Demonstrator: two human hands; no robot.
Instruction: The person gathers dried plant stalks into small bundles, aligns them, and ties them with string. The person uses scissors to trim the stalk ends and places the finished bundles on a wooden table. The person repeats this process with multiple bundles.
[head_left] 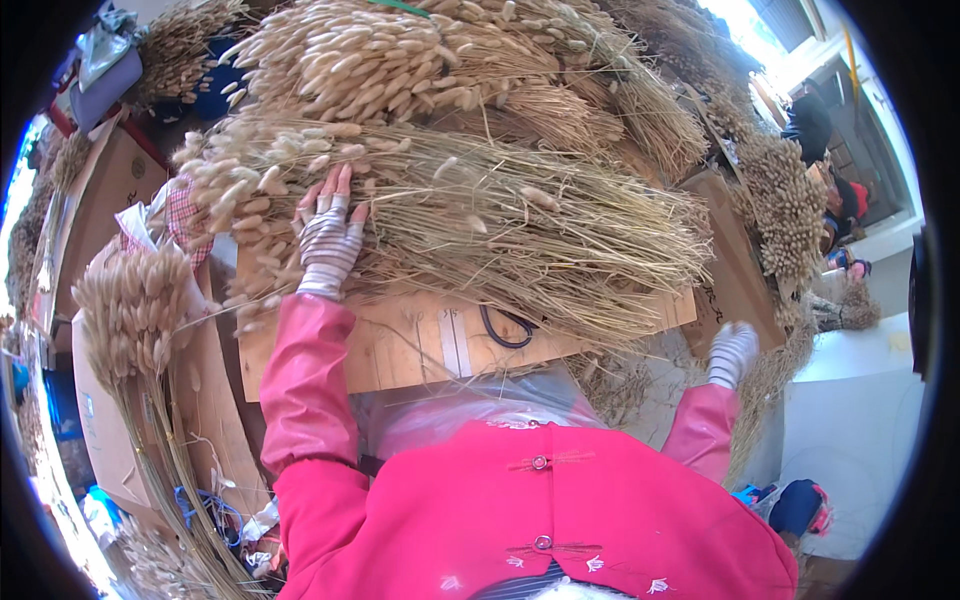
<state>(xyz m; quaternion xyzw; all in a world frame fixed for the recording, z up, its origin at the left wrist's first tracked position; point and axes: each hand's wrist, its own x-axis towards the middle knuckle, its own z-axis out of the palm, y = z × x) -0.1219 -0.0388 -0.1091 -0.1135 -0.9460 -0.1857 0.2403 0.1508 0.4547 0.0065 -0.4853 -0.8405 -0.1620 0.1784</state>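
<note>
My left hand (332,238), in a striped glove with bare fingertips, lies with fingers stretched out on a loose heap of dried bunny-tail grass (540,225). The fluffy heads point left and the cut stems spread right. Beneath the heap is a wooden board (390,345) with a pale strip marked on it. A dark looped handle (508,328) shows at the front of the board, the rest of it under the stems. Off to the right, my right hand (733,354), gloved alike, is beside a cardboard piece (735,265); its fingers are blurred and turned from view.
More bundles of dried bunny-tail grass (350,60) are piled behind the heap. A tied bunch (140,320) leans against cardboard boxes (110,420) at the left. Darker dried bunches (780,200) line the right, near a white surface (850,440). Another person (850,200) is at the far right.
</note>
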